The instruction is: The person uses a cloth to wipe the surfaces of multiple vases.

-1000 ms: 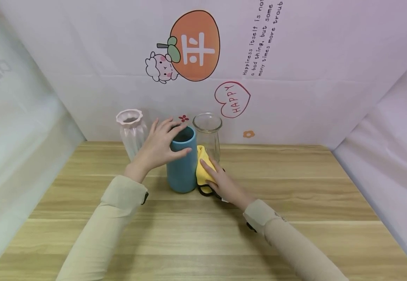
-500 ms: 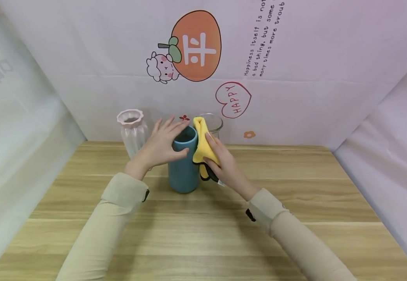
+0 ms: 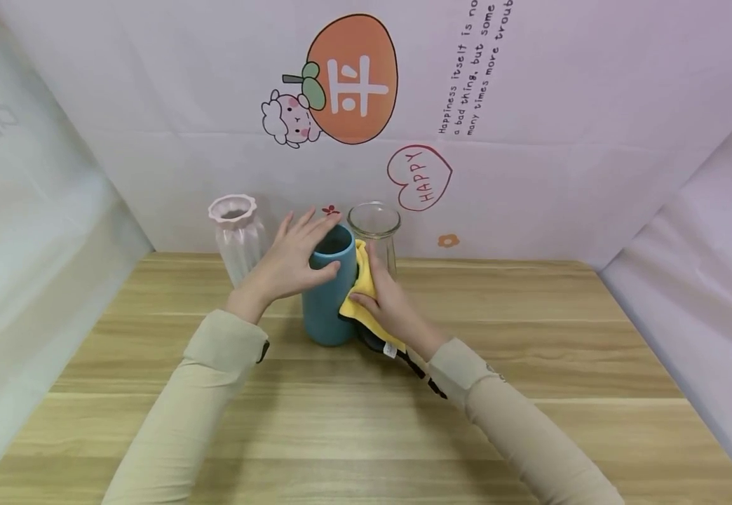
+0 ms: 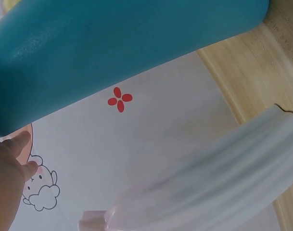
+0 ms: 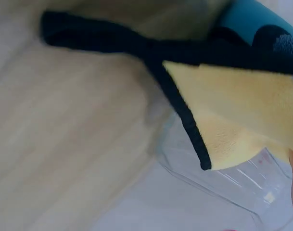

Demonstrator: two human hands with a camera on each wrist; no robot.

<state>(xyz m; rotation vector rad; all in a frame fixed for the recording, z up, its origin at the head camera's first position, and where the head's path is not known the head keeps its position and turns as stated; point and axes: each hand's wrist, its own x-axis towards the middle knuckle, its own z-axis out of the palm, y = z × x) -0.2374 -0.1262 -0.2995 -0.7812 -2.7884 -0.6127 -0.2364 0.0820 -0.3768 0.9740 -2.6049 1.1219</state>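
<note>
Yellow cloth [image 3: 363, 282] sits clamped in your right hand [image 3: 397, 303] against the right side of the blue vase [image 3: 328, 312], upright on the desk [image 3: 341, 421]; your left hand [image 3: 290, 261] spreads its fingers apart beside the rim.

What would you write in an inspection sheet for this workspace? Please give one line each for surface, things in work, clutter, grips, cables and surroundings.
Surface: light brown wood-grain tabletop, no spill seen.
Things in work: upright blue cylindrical vase; yellow cloth with black edging, against the blue vase's right side.
Clutter: pinkish-white fluted vase at left; clear glass vase at right rear; both upright.
Grips: left hand spread near the blue vase's mouth, contact unclear; right hand holds the cloth.
Cables: nothing seen.
Surroundings: white backdrop with printed cartoon drawings and lettering, behind the vases.
</note>
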